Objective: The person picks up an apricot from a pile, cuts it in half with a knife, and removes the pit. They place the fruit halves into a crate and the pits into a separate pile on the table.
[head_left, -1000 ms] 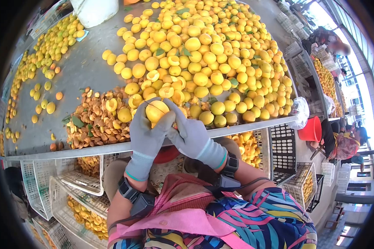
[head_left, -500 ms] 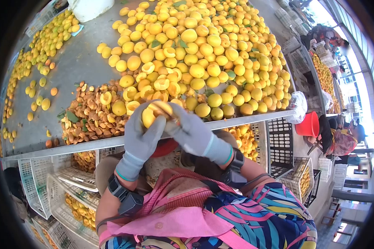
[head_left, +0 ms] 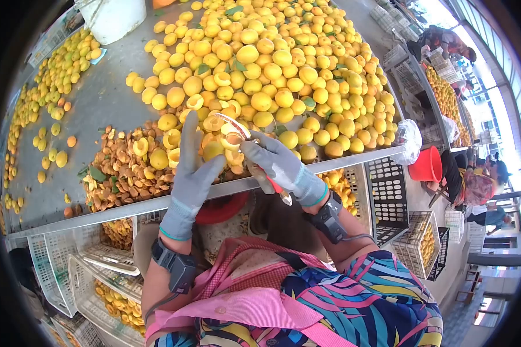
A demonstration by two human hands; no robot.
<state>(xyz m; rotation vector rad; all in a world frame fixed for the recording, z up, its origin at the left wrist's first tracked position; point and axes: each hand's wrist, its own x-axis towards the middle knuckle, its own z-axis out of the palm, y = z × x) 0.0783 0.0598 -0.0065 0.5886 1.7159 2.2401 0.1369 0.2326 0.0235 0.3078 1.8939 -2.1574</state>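
Note:
Gloved in grey, my left hand (head_left: 194,173) has its fingers spread upward over the table's front edge, beside a yellow apricot; no grip on it is plain. My right hand (head_left: 278,165) is closed on a red-handled tool (head_left: 276,186), whose curved red-and-white part reaches up toward the fruit. An apricot half (head_left: 233,139) with its brown pit showing lies between the hands. Behind them is the large pile of yellow apricots (head_left: 283,69). Brown pits (head_left: 121,173) are heaped left of my left hand.
The metal table edge (head_left: 116,213) runs below the hands. White crates (head_left: 58,266) stand at lower left, a black crate (head_left: 388,199) and red bucket (head_left: 427,165) at right. A white bucket (head_left: 113,20) sits at the back. Other people are at far right.
My hands have moved apart and the left fingers have opened away from the fruit. The tool in my right hand now shows clearly. The view has shifted slightly.

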